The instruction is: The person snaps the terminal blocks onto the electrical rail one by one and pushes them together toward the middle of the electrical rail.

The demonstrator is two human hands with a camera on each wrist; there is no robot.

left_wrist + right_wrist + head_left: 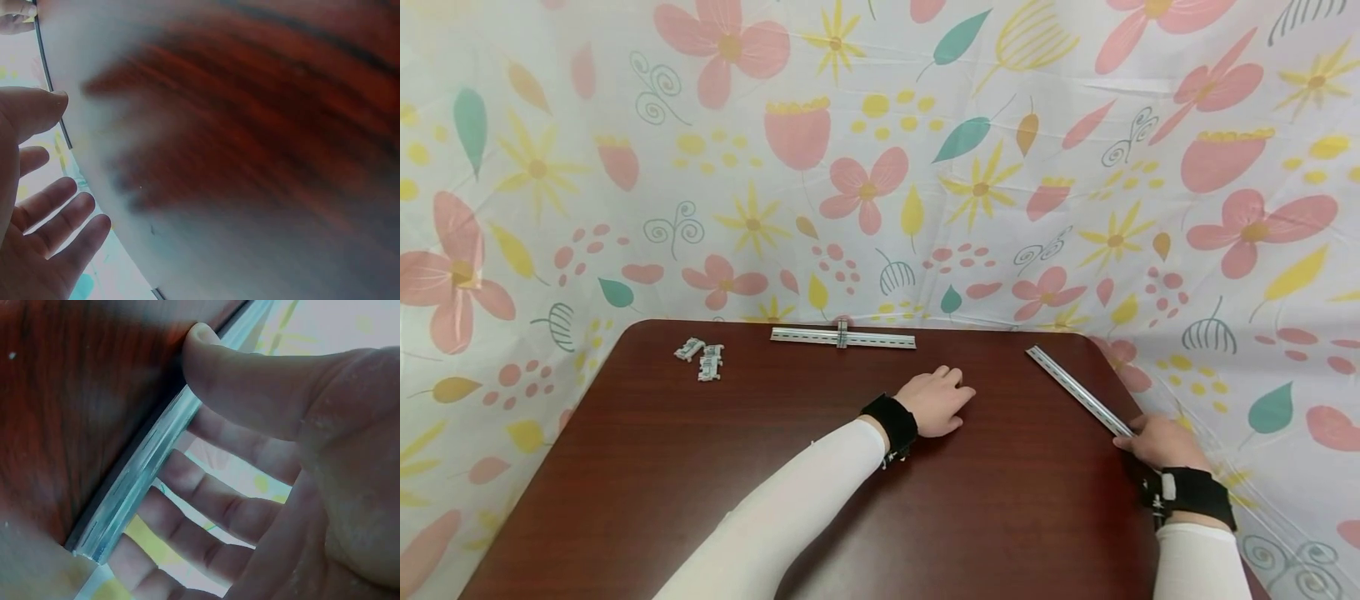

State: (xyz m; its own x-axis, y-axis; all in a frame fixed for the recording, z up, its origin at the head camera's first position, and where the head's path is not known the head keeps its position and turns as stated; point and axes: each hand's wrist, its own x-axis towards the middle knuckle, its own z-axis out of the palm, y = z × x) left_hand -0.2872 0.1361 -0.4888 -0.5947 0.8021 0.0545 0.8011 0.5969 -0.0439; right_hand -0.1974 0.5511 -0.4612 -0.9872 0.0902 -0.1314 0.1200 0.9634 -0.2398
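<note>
My right hand (pixel 1168 446) grips a slotted metal DIN rail (pixel 1078 390) by its near end, at the table's right edge. In the right wrist view the thumb lies over one side of the rail (pixel 134 472), with the other fingers along its opposite side. From there the rail slants away to the back left. Near the middle right of the table, my left hand (pixel 934 404) has loosely spread fingers and nothing in it; the left wrist view shows its shadow on the tabletop.
A second DIN rail (pixel 880 340) lies along the back edge of the brown table (pixel 970 508), with a small grey clip-like piece (pixel 842 335) across its middle. Small grey plastic pieces (pixel 710 363) lie at the back left. A flower-patterned cloth (pixel 865 242) hangs behind the table.
</note>
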